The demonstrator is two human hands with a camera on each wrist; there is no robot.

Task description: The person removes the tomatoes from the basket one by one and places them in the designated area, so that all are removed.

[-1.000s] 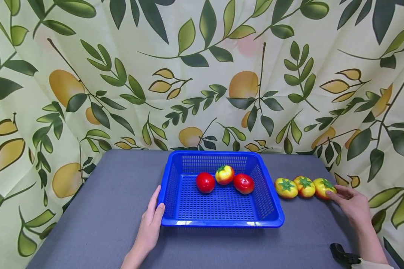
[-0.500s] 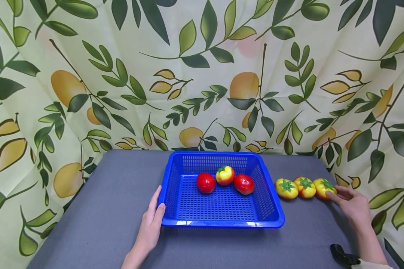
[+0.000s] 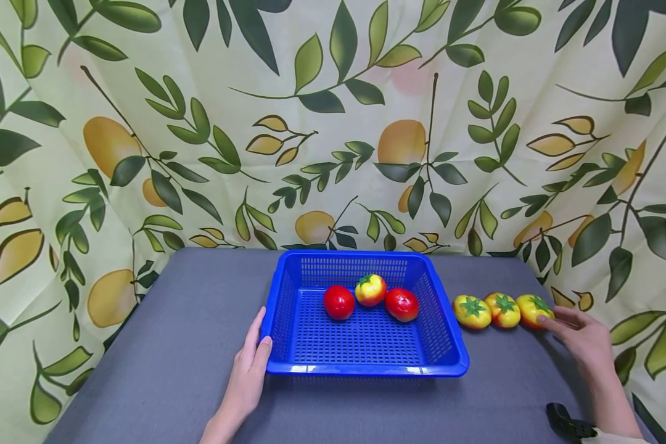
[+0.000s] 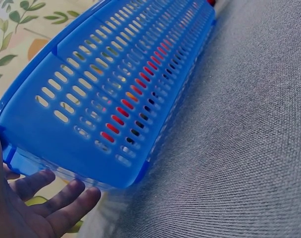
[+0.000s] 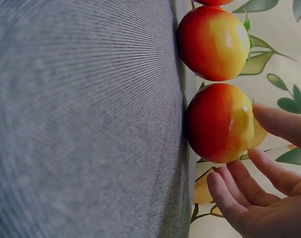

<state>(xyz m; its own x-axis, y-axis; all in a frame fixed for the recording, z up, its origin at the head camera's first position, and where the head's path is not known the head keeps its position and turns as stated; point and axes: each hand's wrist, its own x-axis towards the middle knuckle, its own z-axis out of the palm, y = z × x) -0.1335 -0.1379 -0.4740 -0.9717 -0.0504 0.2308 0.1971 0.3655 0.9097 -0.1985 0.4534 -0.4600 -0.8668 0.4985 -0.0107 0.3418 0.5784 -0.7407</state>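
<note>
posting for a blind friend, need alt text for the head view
A person's right hand touches the rightmost fruit in a row of three on a gray table; the left hand rests against a blue basket holding three more fruits.

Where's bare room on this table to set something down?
Most room: the grey table left of the blue basket, past the left hand; also along the basket's near edge. Crowded: right of the basket, with three yellow fruits and the right hand.

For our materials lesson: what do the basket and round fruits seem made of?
The basket looks like glossy moulded plastic: evenly slotted, bright edge highlights. The fruits look glossy, perhaps painted plastic or foam, given sharp reflections; real skin can't be excluded.
</note>
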